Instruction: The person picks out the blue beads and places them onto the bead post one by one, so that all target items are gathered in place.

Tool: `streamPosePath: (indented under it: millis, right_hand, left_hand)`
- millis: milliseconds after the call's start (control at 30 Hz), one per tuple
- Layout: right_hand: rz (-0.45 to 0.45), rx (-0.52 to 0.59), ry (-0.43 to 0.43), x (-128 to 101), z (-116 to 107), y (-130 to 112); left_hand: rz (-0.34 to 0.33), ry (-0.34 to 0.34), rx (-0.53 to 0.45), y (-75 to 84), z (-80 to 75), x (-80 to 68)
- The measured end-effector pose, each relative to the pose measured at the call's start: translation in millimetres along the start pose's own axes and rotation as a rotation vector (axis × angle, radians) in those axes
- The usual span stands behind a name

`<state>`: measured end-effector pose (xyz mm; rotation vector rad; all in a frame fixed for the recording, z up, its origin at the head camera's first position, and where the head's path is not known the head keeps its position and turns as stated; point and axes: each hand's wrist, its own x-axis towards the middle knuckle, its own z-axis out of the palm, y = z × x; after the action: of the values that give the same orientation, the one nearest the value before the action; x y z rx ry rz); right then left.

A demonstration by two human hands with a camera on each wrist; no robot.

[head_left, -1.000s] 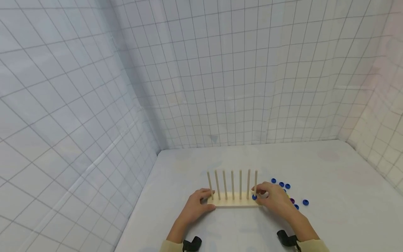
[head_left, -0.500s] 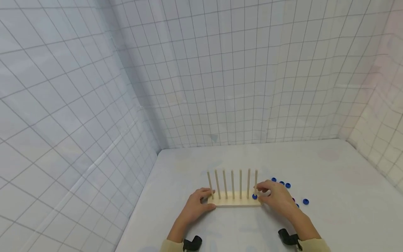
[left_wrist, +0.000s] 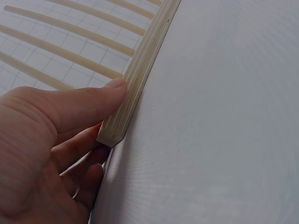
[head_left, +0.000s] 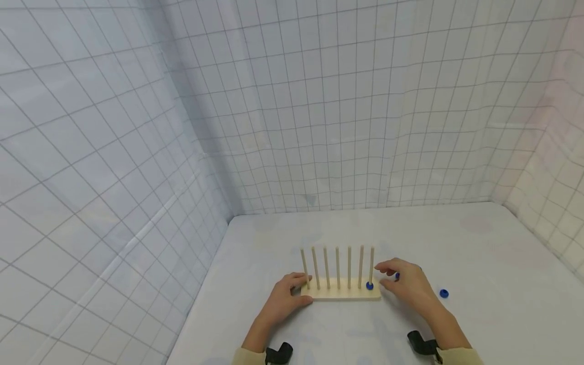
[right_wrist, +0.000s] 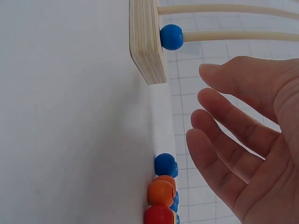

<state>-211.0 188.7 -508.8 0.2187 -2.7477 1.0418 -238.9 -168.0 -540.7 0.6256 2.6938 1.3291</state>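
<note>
Pegboard [head_left: 341,292] sits on the desk [head_left: 479,314], its left end pinched by the left hand [head_left: 283,299]. Right hand [head_left: 408,284] hovers slack and empty, half hiding loose beads [right_wrist: 163,196]. One blue bead [head_left: 369,286] rings the rightmost peg.

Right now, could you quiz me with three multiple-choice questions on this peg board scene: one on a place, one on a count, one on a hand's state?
1. Where is the blue bead?
A. foot of the rightmost peg
B. top of the leftmost peg
C. in the left hand

2. How many pegs has the board?
A. four
B. seven
C. ten

3. What is the right hand doing?
A. gripping the board
B. pinching a peg
C. open, holding nothing

Answers: 1 A, it sits against the base there. 2 B, seven stand in a row. 3 C, its fingers are spread and empty in the wrist view.
</note>
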Motion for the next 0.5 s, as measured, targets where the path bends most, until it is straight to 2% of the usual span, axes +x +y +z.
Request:
streamPosePath:
  millis: [500]
  right_hand:
    - [-0.008, -0.060, 0.042, 0.3, -4.3, 8.0]
  left_hand:
    - [0.001, -0.005, -0.004, 0.5, -0.3, -0.3]
